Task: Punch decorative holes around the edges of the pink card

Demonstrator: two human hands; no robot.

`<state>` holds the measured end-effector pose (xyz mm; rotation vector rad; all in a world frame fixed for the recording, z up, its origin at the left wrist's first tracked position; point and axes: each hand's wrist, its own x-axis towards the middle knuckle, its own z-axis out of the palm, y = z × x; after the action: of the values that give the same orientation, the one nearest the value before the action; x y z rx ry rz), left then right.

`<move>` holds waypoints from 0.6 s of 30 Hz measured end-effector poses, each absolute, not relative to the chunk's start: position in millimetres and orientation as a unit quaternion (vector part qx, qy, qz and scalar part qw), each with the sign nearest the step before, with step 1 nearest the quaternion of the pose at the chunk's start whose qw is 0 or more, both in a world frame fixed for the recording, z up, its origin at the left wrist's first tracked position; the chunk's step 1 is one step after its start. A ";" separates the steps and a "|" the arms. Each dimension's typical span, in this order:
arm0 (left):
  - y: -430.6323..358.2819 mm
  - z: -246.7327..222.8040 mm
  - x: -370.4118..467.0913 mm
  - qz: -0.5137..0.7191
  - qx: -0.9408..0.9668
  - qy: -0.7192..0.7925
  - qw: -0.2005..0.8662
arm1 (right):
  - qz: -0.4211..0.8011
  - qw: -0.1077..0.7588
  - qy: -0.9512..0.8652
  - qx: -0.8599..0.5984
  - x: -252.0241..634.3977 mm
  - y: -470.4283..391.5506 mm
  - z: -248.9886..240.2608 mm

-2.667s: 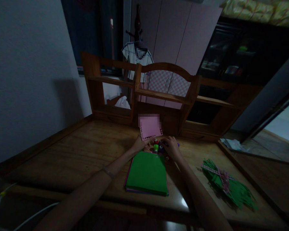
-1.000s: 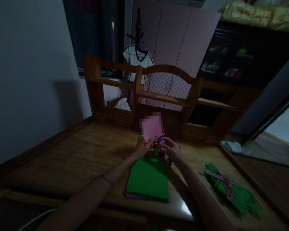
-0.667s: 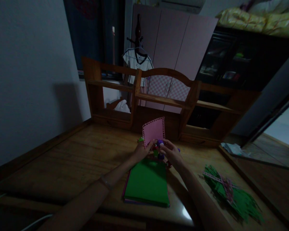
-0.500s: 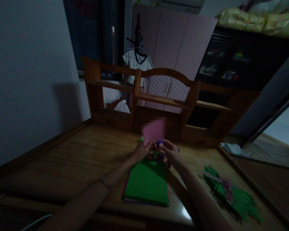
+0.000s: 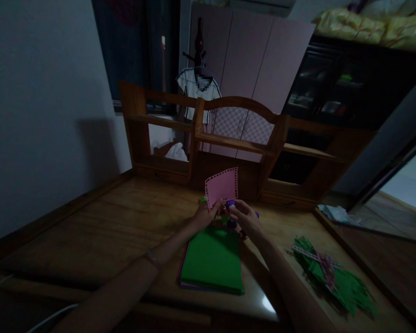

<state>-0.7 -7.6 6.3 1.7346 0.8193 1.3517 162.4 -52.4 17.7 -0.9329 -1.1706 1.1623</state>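
Both bare forearms reach from the lower edge of the frame toward its centre, converging there. The left hand [image 5: 204, 215], a thin band on its wrist, has its fingers pinched closed and raised. The right hand [image 5: 247, 217] sits just beside it, fingers curled closed, thumb toward the left hand.

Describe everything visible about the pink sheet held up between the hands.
The pink sheet is small, thin and roughly square, paper-like, with a row of tiny punched holes along its edges. It stands nearly upright, tilted slightly, above the desk. The left hand pinches its lower left corner; the right hand holds a small purple punch at its bottom edge.
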 end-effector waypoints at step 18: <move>-5.0 0.2 3.8 0.500 0.699 0.288 0.423 | 0.486 0.587 -0.493 -0.420 165.3 -47.2 13.9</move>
<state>3.8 -5.0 0.2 1.7490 0.7217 1.2526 165.3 -47.2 13.9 -0.9798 -1.1482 1.1319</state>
